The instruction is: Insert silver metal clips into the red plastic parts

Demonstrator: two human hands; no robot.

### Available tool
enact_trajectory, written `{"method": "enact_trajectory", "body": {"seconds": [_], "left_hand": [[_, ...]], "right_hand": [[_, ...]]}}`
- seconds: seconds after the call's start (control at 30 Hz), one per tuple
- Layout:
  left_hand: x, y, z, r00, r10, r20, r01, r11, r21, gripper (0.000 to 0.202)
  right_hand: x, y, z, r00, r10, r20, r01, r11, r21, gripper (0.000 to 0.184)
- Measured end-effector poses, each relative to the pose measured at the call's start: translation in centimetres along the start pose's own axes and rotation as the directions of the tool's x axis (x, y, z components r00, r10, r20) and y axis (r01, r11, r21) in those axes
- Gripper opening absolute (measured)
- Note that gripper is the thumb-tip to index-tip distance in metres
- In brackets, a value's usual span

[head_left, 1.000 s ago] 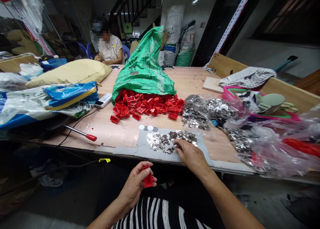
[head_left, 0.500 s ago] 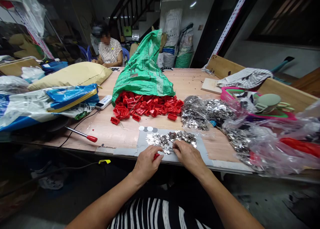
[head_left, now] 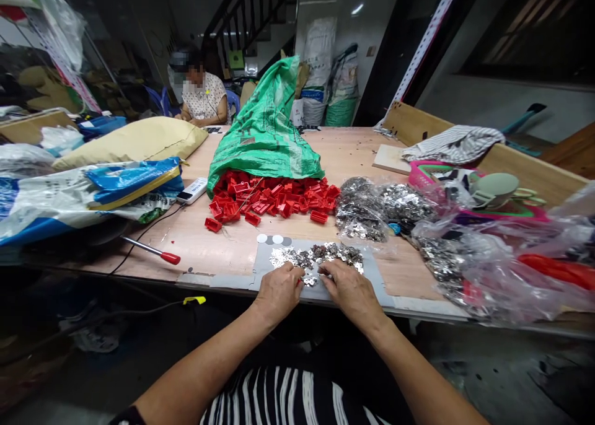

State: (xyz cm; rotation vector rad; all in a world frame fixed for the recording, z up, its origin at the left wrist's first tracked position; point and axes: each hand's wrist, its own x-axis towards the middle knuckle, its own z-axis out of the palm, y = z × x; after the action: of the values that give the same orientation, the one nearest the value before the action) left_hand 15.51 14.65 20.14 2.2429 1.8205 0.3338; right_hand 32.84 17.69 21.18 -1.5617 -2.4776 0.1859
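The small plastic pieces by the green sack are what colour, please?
Red plastic pieces, shown best in the head view.

Small pieces [head_left: 282,257]: shiny metal | red parts [head_left: 281,198]: glossy plastic | green sack [head_left: 264,137]: crinkled plastic

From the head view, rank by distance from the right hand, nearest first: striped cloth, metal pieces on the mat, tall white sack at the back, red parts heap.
1. Metal pieces, next to the right hand.
2. Red parts heap, ahead and left.
3. Striped cloth, farther ahead, right.
4. Tall white sack, far back.
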Motion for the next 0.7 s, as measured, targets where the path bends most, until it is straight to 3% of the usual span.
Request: {"method": "enact_trajectory", "body": {"seconds": [0.2,0.7], "left_hand": [[0.35,0.04,0.33,0.999,0.018,0.042,-0.020,0.999,0.034,0.019],[0.72,-0.43,0.22,0.999,-0.010,0.044,0.011,1.000,-0.029,0.014]], "right_hand": [[-0.40,-0.78,0.67,0.996,-0.016,0.091,0.012,0.999,0.048,0.012],[0.03,-0.47,0.80,0.998,0.010,0.054,-0.017,0.990,0.142,0.008]]}}
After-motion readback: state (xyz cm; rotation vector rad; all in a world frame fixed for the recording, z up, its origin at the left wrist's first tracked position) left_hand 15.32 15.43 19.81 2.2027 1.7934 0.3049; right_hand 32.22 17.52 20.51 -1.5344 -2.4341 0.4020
